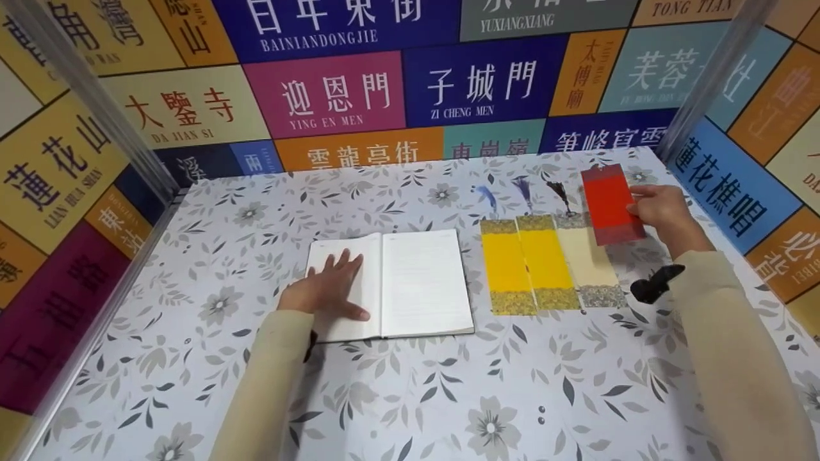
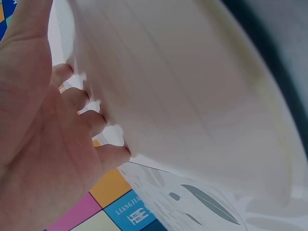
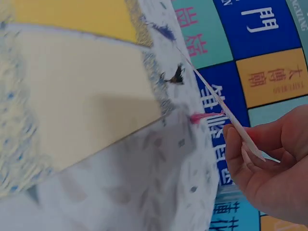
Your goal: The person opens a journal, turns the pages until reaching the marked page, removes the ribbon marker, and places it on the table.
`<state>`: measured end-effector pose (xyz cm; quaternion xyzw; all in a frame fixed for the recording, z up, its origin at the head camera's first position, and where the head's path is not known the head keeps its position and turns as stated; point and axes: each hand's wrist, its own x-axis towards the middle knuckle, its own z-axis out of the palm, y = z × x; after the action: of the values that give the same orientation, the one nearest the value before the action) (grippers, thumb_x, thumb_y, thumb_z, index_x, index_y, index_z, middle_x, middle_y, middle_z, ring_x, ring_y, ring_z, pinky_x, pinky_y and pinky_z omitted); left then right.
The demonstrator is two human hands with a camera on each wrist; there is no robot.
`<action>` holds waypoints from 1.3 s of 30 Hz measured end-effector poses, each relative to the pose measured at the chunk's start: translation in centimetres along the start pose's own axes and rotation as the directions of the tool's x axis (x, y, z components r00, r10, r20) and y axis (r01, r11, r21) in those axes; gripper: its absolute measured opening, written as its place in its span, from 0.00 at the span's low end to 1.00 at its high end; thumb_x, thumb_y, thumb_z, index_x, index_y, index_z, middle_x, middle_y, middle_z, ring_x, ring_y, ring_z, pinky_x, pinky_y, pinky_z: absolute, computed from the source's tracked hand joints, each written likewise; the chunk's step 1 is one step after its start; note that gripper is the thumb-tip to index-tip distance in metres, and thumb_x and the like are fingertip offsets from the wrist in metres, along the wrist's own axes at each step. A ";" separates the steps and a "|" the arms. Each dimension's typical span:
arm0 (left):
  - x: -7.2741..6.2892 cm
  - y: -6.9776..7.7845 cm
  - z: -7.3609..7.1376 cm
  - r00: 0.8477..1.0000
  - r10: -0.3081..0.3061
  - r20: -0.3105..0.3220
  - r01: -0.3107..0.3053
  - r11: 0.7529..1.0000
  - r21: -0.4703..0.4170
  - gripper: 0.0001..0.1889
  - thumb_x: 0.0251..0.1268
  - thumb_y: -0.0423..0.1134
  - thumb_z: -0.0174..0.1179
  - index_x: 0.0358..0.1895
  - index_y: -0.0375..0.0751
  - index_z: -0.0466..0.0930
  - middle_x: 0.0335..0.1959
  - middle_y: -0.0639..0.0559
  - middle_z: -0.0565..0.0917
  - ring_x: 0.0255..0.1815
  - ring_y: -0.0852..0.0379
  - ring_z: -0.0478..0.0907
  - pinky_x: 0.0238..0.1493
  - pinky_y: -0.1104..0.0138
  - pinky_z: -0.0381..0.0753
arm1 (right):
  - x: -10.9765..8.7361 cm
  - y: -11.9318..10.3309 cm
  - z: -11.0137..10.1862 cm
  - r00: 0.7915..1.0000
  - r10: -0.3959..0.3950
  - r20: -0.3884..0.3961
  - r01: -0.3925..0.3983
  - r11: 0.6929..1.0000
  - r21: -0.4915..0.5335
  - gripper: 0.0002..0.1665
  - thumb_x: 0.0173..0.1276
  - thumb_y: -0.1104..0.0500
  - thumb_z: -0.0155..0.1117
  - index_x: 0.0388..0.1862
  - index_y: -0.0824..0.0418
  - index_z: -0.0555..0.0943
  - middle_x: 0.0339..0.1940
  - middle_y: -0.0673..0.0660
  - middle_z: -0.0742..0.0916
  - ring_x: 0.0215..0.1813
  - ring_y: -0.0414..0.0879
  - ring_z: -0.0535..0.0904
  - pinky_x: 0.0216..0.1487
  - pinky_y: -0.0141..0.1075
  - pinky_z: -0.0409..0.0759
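An open notebook (image 1: 426,282) with white pages lies on the patterned tablecloth. My left hand (image 1: 323,291) rests on its left page, fingers spread; the left wrist view shows the palm and the fingertips touching the page (image 2: 183,96). On the right, my right hand (image 1: 666,211) pinches a red bookmark (image 1: 612,202) by its right edge, over the upper part of a cream bookmark (image 1: 586,259). In the right wrist view the held bookmark (image 3: 226,108) appears nearly edge-on between thumb and fingers, with a pink tassel (image 3: 204,117) near it.
Two yellow bookmarks (image 1: 506,262) lie side by side between the notebook and the cream one. Tassels (image 1: 522,191) in blue, purple and black spread above the lying bookmarks. Colourful panels (image 1: 339,96) with Chinese lettering wall the table (image 1: 384,410) at the back and both sides.
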<state>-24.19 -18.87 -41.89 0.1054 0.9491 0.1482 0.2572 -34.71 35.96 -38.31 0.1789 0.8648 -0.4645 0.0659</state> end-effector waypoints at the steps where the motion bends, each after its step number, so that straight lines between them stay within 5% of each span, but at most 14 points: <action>1: 0.0 0.0 0.0 1.000 -0.001 0.002 0.001 1.000 0.004 0.63 0.53 0.62 0.71 0.82 0.47 0.35 0.83 0.40 0.30 0.83 0.36 0.29 0.80 0.36 0.34 | 0.0 0.6 -0.1 1.000 0.014 0.006 -0.014 1.000 -0.005 0.35 0.75 0.67 0.48 0.80 0.64 0.57 0.78 0.70 0.67 0.67 0.57 0.71 0.75 0.47 0.71; 5: 0.0 0.1 0.0 1.000 -0.009 0.006 0.008 1.000 0.023 0.63 0.53 0.63 0.70 0.82 0.47 0.34 0.83 0.40 0.30 0.83 0.36 0.29 0.79 0.35 0.35 | -0.3 2.8 -0.7 0.999 0.040 0.019 -0.039 0.999 -0.030 0.35 0.76 0.64 0.51 0.80 0.62 0.57 0.78 0.70 0.67 0.65 0.55 0.70 0.62 0.34 0.79; 11: 0.4 0.3 0.1 1.000 -0.010 0.003 0.010 0.999 0.033 0.63 0.54 0.63 0.69 0.82 0.46 0.34 0.83 0.40 0.30 0.83 0.36 0.29 0.79 0.35 0.35 | -1.2 5.5 -1.0 0.999 0.010 0.042 -0.007 0.997 -0.074 0.35 0.75 0.65 0.49 0.79 0.64 0.58 0.76 0.73 0.68 0.62 0.57 0.72 0.34 0.18 0.73; 16: 0.4 0.3 0.2 1.000 -0.002 0.000 0.002 1.000 0.018 0.63 0.53 0.63 0.70 0.82 0.46 0.35 0.83 0.40 0.31 0.83 0.36 0.30 0.79 0.35 0.36 | -1.9 7.0 -0.6 0.998 0.007 0.067 0.000 0.995 -0.096 0.36 0.75 0.67 0.47 0.80 0.65 0.54 0.74 0.75 0.67 0.64 0.64 0.70 0.40 0.24 0.75; 20: 0.4 0.2 0.1 1.000 -0.005 0.004 0.005 1.000 0.017 0.64 0.53 0.63 0.70 0.82 0.46 0.34 0.83 0.39 0.30 0.83 0.36 0.29 0.79 0.35 0.35 | -2.4 7.6 -0.8 0.996 -0.021 0.087 0.038 0.979 -0.199 0.37 0.74 0.64 0.52 0.79 0.70 0.54 0.71 0.77 0.68 0.63 0.67 0.70 0.54 0.41 0.83; 24: 0.4 0.0 0.2 1.000 -0.016 0.008 0.016 1.000 0.015 0.63 0.53 0.63 0.70 0.82 0.47 0.34 0.83 0.39 0.30 0.83 0.36 0.29 0.80 0.36 0.34 | -2.9 7.6 -1.0 0.994 -0.001 0.106 0.032 0.956 -0.291 0.41 0.74 0.59 0.59 0.77 0.74 0.55 0.69 0.79 0.68 0.63 0.68 0.67 0.69 0.58 0.73; 30: 0.4 -0.2 0.3 1.000 -0.011 -0.001 0.011 1.000 -0.003 0.63 0.53 0.63 0.70 0.82 0.47 0.34 0.83 0.41 0.30 0.84 0.37 0.29 0.80 0.37 0.33 | -3.7 7.5 -0.9 0.991 0.013 0.134 0.036 0.932 -0.361 0.42 0.73 0.59 0.60 0.76 0.75 0.54 0.68 0.79 0.67 0.62 0.69 0.65 0.67 0.60 0.73; 39: 0.6 -0.4 0.3 1.000 0.000 0.006 0.000 1.000 -0.018 0.64 0.52 0.63 0.70 0.82 0.47 0.33 0.83 0.41 0.28 0.83 0.38 0.27 0.80 0.38 0.31 | -5.0 6.8 -0.5 0.992 -0.008 0.130 0.068 0.885 -0.462 0.41 0.71 0.59 0.59 0.73 0.80 0.56 0.60 0.78 0.71 0.55 0.67 0.69 0.52 0.54 0.81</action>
<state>-24.57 -19.01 -42.54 0.1034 0.9470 0.1565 0.2609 -27.52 38.54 -41.94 0.1117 0.9484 -0.2553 0.1513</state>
